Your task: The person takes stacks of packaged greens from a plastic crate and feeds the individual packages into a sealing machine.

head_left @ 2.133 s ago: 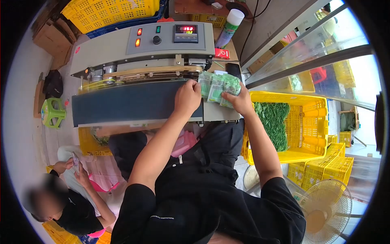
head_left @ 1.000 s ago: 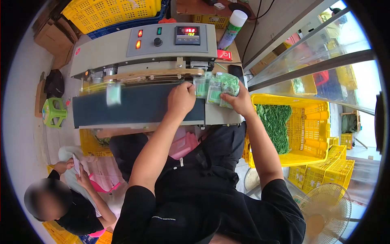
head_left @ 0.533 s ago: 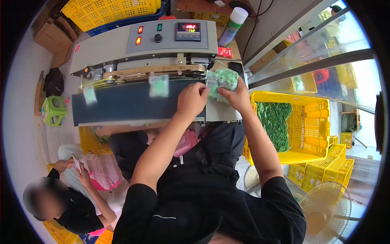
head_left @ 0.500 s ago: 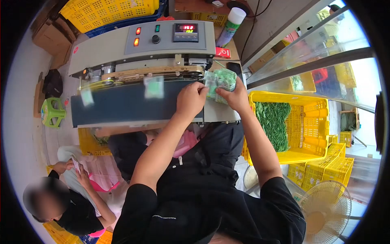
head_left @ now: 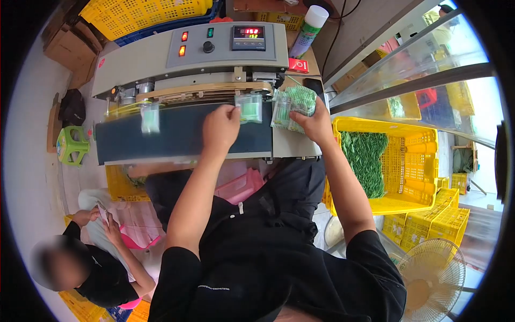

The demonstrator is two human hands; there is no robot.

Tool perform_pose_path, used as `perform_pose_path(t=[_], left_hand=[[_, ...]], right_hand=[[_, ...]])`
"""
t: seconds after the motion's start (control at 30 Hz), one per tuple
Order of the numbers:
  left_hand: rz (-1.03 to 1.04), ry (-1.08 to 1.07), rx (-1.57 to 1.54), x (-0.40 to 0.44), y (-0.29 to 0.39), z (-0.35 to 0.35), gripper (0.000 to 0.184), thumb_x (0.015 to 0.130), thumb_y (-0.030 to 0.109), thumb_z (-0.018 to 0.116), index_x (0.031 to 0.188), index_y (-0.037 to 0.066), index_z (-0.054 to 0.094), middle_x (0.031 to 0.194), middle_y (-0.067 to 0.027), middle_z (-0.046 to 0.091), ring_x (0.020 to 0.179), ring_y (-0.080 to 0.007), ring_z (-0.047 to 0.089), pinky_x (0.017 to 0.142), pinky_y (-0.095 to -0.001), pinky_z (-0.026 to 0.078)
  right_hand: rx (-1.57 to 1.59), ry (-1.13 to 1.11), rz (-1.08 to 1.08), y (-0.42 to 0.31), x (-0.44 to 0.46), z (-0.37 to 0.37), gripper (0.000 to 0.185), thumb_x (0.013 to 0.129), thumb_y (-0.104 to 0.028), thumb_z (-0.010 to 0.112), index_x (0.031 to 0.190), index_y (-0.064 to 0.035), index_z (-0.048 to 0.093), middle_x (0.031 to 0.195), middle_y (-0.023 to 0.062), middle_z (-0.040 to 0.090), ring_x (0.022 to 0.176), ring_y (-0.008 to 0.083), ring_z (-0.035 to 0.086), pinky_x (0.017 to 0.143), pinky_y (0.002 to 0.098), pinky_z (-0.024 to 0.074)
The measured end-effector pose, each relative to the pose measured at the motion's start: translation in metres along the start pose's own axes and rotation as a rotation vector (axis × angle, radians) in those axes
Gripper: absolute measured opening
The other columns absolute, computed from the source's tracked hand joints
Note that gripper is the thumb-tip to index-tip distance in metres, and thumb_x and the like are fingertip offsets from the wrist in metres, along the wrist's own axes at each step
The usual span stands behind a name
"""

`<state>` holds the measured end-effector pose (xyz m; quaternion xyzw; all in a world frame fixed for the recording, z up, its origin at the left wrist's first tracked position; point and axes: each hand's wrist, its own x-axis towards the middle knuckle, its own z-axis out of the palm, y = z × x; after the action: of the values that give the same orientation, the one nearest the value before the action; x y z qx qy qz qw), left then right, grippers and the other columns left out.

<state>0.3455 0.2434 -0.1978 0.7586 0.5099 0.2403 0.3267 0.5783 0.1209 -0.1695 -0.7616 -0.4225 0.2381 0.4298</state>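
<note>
My left hand (head_left: 220, 129) is closed, its thumb and forefinger pinching the left edge of a small clear packet with green contents (head_left: 250, 109). That packet is over the right end of the dark conveyor belt (head_left: 182, 139), its top edge at the sealing band of the band sealer (head_left: 129, 64). My right hand (head_left: 315, 122) grips a fanned stack of similar green packets (head_left: 295, 104) above the grey plate right of the belt. Further left on the belt, another packet (head_left: 151, 118) stands blurred against the band.
A yellow crate (head_left: 410, 206) with green pods or leaves is at my right. A spray can (head_left: 309, 32) and red box (head_left: 298, 65) stand behind the plate. A fan (head_left: 429, 282) is lower right. Another person (head_left: 107, 273) sits lower left, holding a phone-like object.
My left hand has moved left from the stack, bringing one packet to the belt. The packets on the belt have travelled left. My right hand still grips the stack.
</note>
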Motion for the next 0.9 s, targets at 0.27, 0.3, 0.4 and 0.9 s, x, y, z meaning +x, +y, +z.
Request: perform_pose_path(t=[0.27, 0.3, 0.4, 0.9], left_hand=[[0.259, 0.069, -0.027, -0.014, 0.032, 0.034, 0.022, 0.09, 0.03, 0.072, 0.095, 0.009, 0.071, 0.091, -0.0105, 0.07, 0.083, -0.0326, 0.069, 0.07, -0.0438, 0.055], [0.176, -0.035, -0.109, -0.01, 0.039, 0.038, 0.025, 0.093, 0.03, 0.069, 0.098, 0.006, 0.073, 0.094, -0.0155, 0.073, 0.09, -0.0346, 0.07, 0.078, -0.0448, 0.055], [0.105, -0.071, -0.049, 0.002, 0.043, 0.046, 0.027, 0.093, 0.03, 0.067, 0.093, 0.004, 0.073, 0.087, -0.0167, 0.073, 0.086, -0.0363, 0.071, 0.076, -0.0454, 0.055], [0.258, 0.208, -0.056, -0.019, 0.002, 0.011, 0.028, 0.087, 0.033, 0.077, 0.095, 0.008, 0.066, 0.088, -0.0069, 0.068, 0.082, -0.0286, 0.07, 0.067, -0.0392, 0.055]], right_hand=[[0.044, 0.016, -0.013, 0.002, 0.006, 0.013, 0.055, 0.074, -0.019, 0.086, 0.12, -0.0003, 0.061, 0.106, 0.0161, 0.074, 0.097, 0.0264, 0.072, 0.088, 0.037, 0.0542], [0.054, 0.024, -0.026, 0.0, 0.005, 0.014, 0.055, 0.074, -0.019, 0.086, 0.119, -0.0002, 0.061, 0.105, 0.0161, 0.074, 0.097, 0.0262, 0.072, 0.087, 0.0369, 0.0543], [0.008, 0.037, -0.051, 0.0, 0.003, 0.014, 0.054, 0.077, -0.015, 0.087, 0.124, -0.0031, 0.062, 0.104, 0.0105, 0.074, 0.093, 0.0191, 0.072, 0.085, 0.0338, 0.055], [0.096, -0.091, 0.06, 0.004, 0.0, 0.008, 0.045, 0.081, -0.008, 0.083, 0.121, -0.0007, 0.064, 0.104, 0.0063, 0.074, 0.091, 0.0137, 0.069, 0.085, 0.0304, 0.0547]])
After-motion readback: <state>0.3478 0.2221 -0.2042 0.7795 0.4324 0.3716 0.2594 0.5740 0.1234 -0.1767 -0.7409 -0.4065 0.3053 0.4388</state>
